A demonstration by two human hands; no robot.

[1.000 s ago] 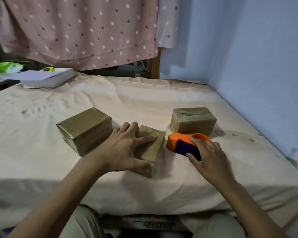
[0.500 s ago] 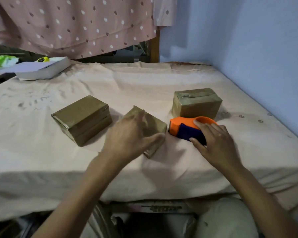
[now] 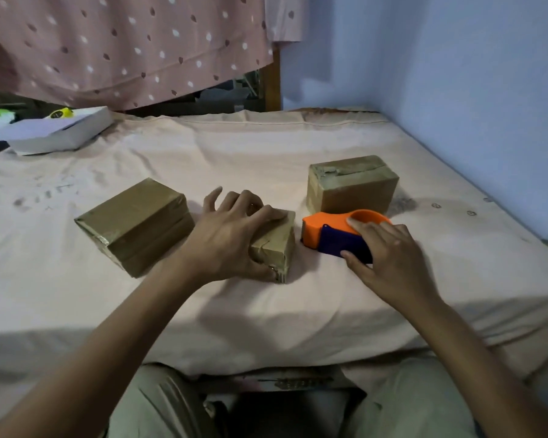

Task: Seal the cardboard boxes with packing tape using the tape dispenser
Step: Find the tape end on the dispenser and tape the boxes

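I'm gripping the small taped cardboard box at centre, left hand fingers spread and curled over it. At its 3 o'clock, my right hand is clasping the orange tape dispenser.

Tape dispenser right of middle box, before far box.
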